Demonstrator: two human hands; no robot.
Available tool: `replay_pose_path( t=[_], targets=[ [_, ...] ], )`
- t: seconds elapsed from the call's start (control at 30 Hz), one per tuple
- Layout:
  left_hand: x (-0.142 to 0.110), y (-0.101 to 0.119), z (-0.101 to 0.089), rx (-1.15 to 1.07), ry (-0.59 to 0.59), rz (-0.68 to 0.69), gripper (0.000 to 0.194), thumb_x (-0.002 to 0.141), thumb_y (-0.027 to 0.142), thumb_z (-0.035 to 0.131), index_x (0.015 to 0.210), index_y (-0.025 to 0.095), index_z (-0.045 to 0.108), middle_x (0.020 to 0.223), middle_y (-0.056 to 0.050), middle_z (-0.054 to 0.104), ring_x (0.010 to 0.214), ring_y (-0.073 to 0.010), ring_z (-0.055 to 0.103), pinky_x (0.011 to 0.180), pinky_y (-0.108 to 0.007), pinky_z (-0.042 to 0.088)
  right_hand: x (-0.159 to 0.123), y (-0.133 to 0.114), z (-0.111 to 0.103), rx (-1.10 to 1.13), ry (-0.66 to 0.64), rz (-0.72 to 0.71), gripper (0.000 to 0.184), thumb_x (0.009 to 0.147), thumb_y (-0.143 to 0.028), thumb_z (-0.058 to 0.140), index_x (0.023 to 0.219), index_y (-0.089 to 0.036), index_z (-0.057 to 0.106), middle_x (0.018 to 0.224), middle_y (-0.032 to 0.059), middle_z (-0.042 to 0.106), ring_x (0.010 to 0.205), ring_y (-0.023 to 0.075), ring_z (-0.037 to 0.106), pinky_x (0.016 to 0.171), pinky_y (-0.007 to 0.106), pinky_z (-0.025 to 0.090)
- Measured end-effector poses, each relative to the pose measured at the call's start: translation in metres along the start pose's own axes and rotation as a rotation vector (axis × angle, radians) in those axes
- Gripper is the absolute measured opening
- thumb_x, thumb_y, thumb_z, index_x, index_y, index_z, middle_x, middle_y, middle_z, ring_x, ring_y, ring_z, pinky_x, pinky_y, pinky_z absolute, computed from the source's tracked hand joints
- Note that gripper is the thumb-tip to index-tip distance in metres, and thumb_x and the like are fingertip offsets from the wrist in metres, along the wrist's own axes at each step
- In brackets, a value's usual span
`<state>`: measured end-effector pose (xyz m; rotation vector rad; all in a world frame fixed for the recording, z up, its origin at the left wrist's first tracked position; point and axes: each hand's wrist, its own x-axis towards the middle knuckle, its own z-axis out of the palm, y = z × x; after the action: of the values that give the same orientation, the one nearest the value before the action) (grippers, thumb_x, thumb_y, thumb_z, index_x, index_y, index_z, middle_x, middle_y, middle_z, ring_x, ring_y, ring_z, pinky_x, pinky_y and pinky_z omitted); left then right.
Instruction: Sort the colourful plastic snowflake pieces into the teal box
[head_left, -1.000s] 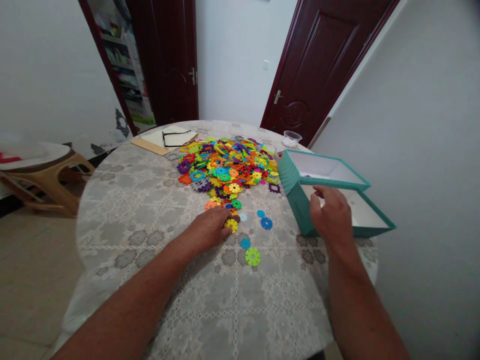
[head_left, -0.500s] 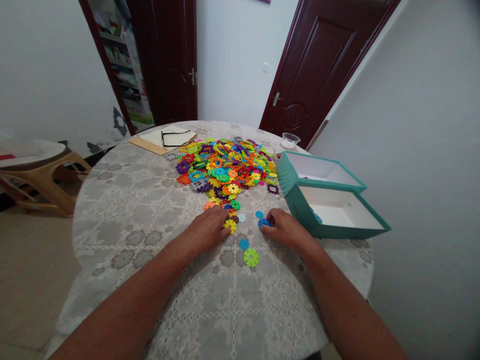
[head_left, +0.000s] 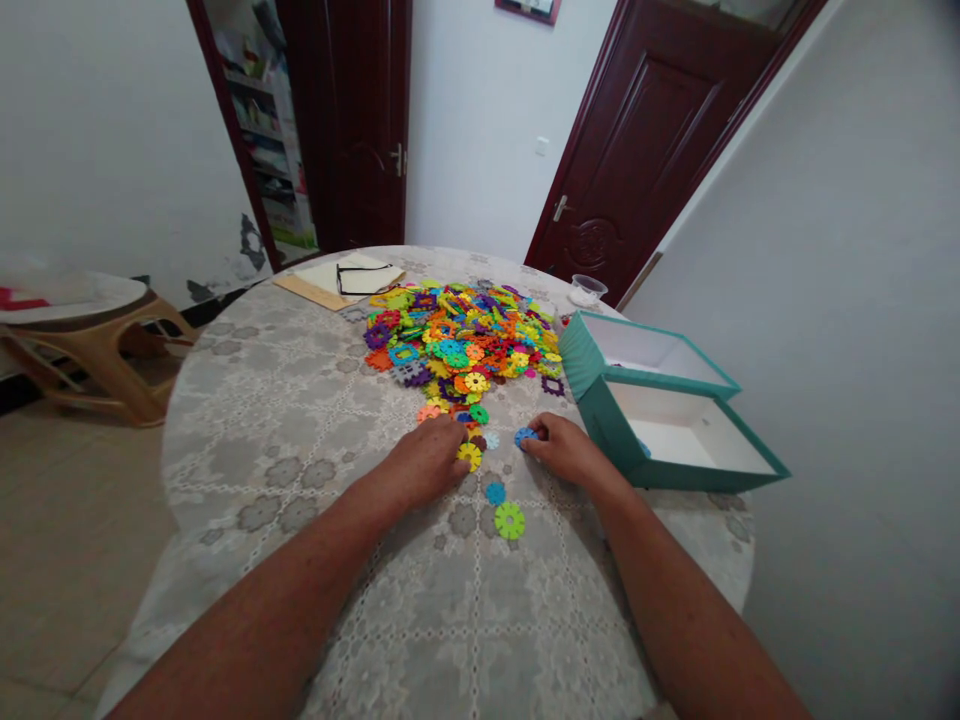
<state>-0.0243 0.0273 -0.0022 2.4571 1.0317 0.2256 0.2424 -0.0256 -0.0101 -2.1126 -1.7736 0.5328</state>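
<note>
My left hand (head_left: 429,458) rests on the tablecloth with its fingers curled and its thumb at the edge of a yellow notched plastic disc (head_left: 470,457). Brown (head_left: 478,443) and pale blue (head_left: 491,441) discs lie just beyond. To the right, my right hand (head_left: 562,446) pinches a blue notched disc (head_left: 525,438) between thumb and fingers; whether more than one disc is in the pinch I cannot tell. Between the hands and closer to me lie a small blue disc (head_left: 496,494) and a larger lime-green disc (head_left: 510,521).
A big heap of colourful interlocking pieces (head_left: 465,335) covers the table's middle. Two teal box halves (head_left: 675,475) stand at the right. Glasses (head_left: 364,280) lie on paper at the back left, and a clear plastic tub (head_left: 588,289) sits at the far edge.
The small light blue disc beside my right hand no longer shows separately; the blue disc in that hand sits where it was. My left hand stays by the yellow disc. The view has shifted slightly.
</note>
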Motion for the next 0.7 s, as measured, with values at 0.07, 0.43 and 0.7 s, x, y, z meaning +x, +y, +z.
replay_pose_path(
  t=[0.07,0.43,0.7],
  targets=[
    [0.0001,-0.0002,0.0001,0.013,0.008,0.006,0.028,0.091,0.028,0.059,0.117,0.023,0.067,0.121,-0.012,0.068,0.115,-0.0286,0.062,0.097,-0.039,0.049,0.0029,0.0000,-0.0008,0.001,-0.023,0.016,0.019,0.087,-0.035,0.071,0.094,-0.018,0.067,0.091,0.0048,0.072,0.080,0.0187,0.061,0.065,0.027,0.038],
    [-0.0006,0.0032,-0.0028,0.024,0.004,-0.008,0.024,0.090,0.026,0.060,0.113,0.023,0.066,0.120,-0.011,0.068,0.113,-0.0283,0.062,0.096,-0.039,0.050,0.0038,-0.0068,-0.0026,-0.123,-0.066,-0.014,0.021,0.085,-0.033,0.069,0.099,-0.018,0.065,0.094,0.0059,0.069,0.081,0.0185,0.057,0.067,0.028,0.035],
    [-0.0006,0.0016,-0.0022,-0.004,0.020,0.010,0.021,0.090,0.026,0.059,0.110,0.023,0.063,0.115,-0.010,0.071,0.105,-0.0277,0.065,0.087,-0.036,0.048,-0.0002,-0.0060,0.0029,-0.126,0.007,-0.160,0.009,0.085,-0.026,0.065,0.086,-0.018,0.063,0.093,0.0060,0.066,0.085,0.0195,0.055,0.073,0.029,0.036]
  ],
)
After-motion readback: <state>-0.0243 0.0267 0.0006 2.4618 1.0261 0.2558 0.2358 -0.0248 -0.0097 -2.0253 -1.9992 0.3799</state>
